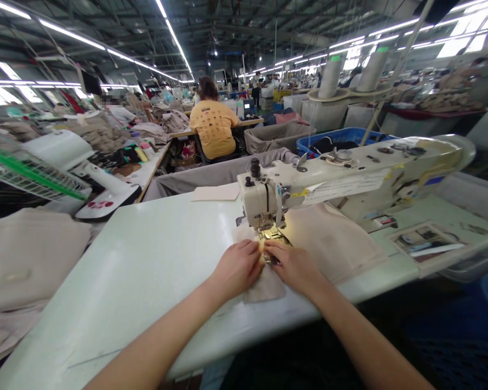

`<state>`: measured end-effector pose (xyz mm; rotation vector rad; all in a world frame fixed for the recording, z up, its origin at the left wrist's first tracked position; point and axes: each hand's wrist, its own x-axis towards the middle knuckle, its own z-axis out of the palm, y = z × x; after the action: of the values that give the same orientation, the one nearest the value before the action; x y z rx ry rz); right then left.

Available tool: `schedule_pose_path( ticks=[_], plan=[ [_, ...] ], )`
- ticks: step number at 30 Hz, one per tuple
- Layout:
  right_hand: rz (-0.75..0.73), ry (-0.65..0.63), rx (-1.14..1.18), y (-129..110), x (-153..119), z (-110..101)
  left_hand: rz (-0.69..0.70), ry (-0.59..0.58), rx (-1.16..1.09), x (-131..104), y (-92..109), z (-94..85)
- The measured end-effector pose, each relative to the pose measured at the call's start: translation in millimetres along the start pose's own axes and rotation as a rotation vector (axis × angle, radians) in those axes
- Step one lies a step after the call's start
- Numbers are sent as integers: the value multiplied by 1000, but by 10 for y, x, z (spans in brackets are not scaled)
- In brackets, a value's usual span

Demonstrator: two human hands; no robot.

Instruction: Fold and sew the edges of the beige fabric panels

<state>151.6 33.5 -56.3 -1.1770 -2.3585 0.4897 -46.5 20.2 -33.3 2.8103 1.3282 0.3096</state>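
Both hands are close together at the needle area of a white sewing machine (264, 203), whose lamp lights the metal plate under the presser foot. My left hand (236, 266) has its fingers bent and pressed together on a beige fabric piece (265, 290), just left of the foot. From the right, my right hand (296, 266) grips the fabric's edge with closed fingers beside the shiny plate. My fingers partly hide the stitching spot. A larger beige fabric panel (329, 244) lies flat under the machine arm, right of the needle.
Beige fabric (28, 254) is piled left of the pale green table (162, 260). A flat beige piece (215, 193) lies behind the machine head. A small tray (427, 241) sits at the right. Beyond are a white fan (61, 146), a blue crate (309, 142) and a seated co-worker (213, 127).
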Motion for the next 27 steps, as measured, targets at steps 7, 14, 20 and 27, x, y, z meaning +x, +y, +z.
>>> schedule_pose_path(
  ticks=[7,14,20,27],
  plan=[
    [96,299,154,110,-192,36,8,83,-95,-76,-101,52],
    [130,277,105,124,-303,128,18,67,-102,-120,-109,65],
    [136,258,96,152,-311,143,23,64,-52,-139,-95,89],
    [163,246,108,148,-309,142,-4,58,-48,-138,-114,73]
  ],
)
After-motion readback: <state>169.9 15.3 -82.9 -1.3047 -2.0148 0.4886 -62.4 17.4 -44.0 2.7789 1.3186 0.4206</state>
